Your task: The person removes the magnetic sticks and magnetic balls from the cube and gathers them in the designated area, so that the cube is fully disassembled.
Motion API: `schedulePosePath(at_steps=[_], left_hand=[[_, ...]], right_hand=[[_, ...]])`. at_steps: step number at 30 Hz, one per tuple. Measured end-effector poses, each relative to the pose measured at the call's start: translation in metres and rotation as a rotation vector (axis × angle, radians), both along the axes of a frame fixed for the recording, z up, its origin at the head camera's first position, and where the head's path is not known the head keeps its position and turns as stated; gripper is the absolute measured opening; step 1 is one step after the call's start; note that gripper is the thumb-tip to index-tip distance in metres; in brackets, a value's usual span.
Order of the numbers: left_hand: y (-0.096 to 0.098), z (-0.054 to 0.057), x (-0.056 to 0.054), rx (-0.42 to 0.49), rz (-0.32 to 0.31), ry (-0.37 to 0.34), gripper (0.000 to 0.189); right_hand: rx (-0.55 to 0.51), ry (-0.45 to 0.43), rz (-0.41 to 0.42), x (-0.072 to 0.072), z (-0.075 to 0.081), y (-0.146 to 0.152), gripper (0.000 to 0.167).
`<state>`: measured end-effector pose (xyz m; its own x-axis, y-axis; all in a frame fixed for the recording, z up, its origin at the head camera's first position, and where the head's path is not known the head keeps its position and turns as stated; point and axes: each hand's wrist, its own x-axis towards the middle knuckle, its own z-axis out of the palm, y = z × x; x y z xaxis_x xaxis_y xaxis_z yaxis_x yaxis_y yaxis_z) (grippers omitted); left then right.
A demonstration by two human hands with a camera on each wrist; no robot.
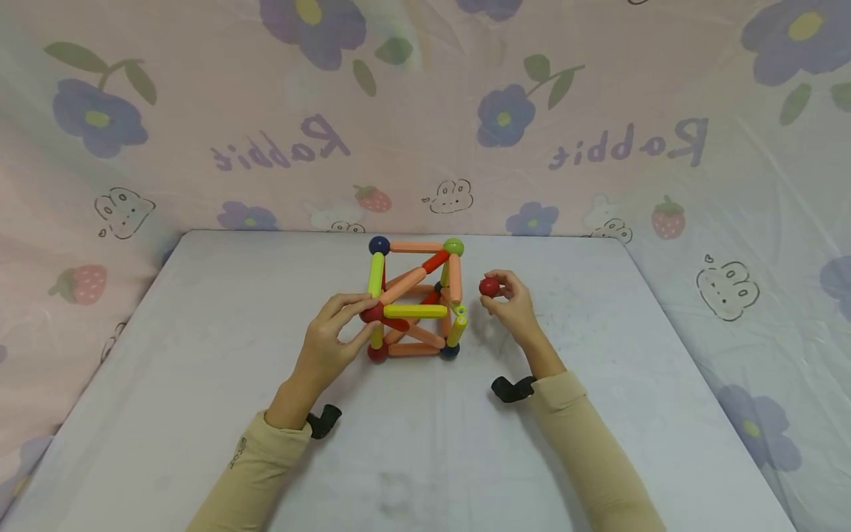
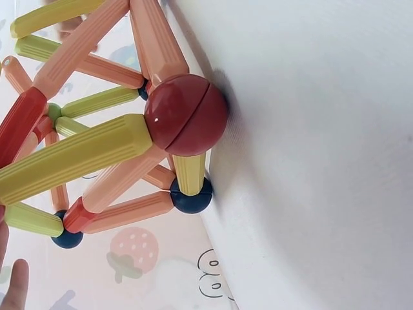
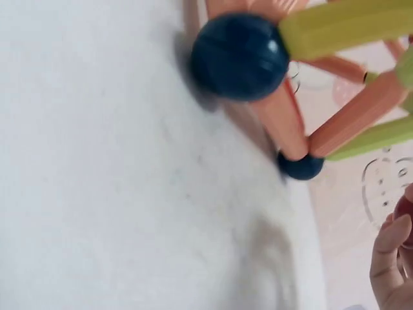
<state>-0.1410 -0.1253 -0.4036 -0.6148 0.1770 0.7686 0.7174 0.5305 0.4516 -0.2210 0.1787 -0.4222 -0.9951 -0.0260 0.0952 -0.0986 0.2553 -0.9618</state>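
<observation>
A cube-like frame of colored rods and balls stands on the table. My left hand grips the red ball at its upper near-left corner, thumb below and fingers above. Just right of the frame, my right hand pinches a loose red ball between thumb and fingers; this ball also shows at the right wrist view's edge. Bare rod ends come together at the upper near-right corner, above a yellow rod. A lower red ball and a dark blue ball rest at the base.
The white table extends around the frame on all sides. Behind it hangs a patterned cloth with flowers and rabbits. Black wrist mounts sit by both sleeves. A green ball tops the far-right corner.
</observation>
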Motion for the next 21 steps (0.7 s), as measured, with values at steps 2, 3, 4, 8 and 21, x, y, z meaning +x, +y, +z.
schedulePosePath(at_steps=[2,3,4,8,21], left_hand=[[0.000,0.000,0.000,0.000,0.001,0.001,0.039],[0.000,0.000,0.000,-0.001,0.002,0.002,0.039],[0.000,-0.001,0.000,0.000,0.002,0.003,0.039],[-0.001,-0.001,0.000,-0.001,0.001,0.006,0.039],[-0.001,-0.002,-0.001,0.010,-0.010,0.010,0.039]], right_hand=[[0.016,-0.040,-0.001,-0.007,-0.006,0.001,0.045],[0.025,-0.060,-0.005,-0.011,-0.009,0.002,0.045],[0.038,-0.078,-0.010,-0.015,-0.012,0.002,0.045],[0.077,-0.153,-0.034,-0.028,-0.021,0.002,0.045],[0.145,-0.247,-0.077,-0.048,-0.032,0.002,0.048]])
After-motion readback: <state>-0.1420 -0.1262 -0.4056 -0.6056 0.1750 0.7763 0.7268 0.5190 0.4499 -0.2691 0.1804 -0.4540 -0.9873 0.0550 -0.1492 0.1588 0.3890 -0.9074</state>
